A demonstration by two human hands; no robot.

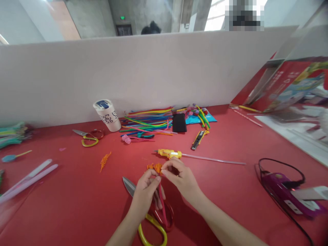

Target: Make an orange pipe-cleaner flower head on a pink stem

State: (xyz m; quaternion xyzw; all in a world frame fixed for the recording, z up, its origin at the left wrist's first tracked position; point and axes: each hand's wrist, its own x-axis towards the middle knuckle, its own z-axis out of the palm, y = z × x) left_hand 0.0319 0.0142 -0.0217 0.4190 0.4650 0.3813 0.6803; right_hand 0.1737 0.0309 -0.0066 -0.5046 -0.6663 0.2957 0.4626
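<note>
Over the middle of the red table, my left hand is closed in a pinch on a pink pipe cleaner that hangs down from its fingers. At the pipe cleaner's upper end sits a fringed orange piece. Thumb and forefinger of my right hand pinch the right side of this orange piece. Beneath my left hand lie large scissors with yellow and red handles, partly hidden by the hand. A yellow hot glue gun with a long clear glue stick lies just beyond my hands.
Another orange strip and smaller scissors lie left, near a white cup. Colourful pipe cleaners, a black phone-like slab and a utility knife lie farther back. A purple device with a black cable is right.
</note>
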